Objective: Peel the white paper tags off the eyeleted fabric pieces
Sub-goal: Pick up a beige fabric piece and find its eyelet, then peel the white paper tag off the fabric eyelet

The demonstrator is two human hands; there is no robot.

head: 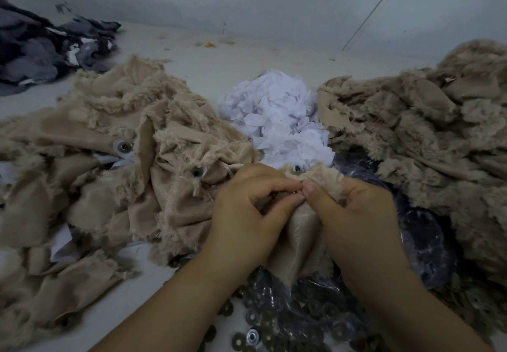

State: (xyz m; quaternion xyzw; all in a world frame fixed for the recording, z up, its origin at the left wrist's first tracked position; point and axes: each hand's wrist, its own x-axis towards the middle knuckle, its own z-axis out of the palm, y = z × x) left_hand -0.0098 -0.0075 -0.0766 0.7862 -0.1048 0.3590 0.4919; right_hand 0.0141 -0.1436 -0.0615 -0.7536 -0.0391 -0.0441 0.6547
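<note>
Both hands hold one beige fabric piece (297, 237) with frayed furry edges, low in the middle of the view. My left hand (248, 209) pinches its top edge with thumb and fingers. My right hand (354, 214) grips the same edge, thumb tip against the left fingertips. A dark eyelet (297, 168) shows just above the hands. Whatever lies between the fingertips is hidden. A heap of white paper tags (279, 121) lies behind the hands.
A pile of beige eyeleted pieces (115, 159) lies at the left, some with white tags, and another beige pile (428, 132) at the right. Loose metal eyelets (274, 321) and dark plastic bags (422, 231) lie near me. Dark grey fabric (41, 55) sits far left.
</note>
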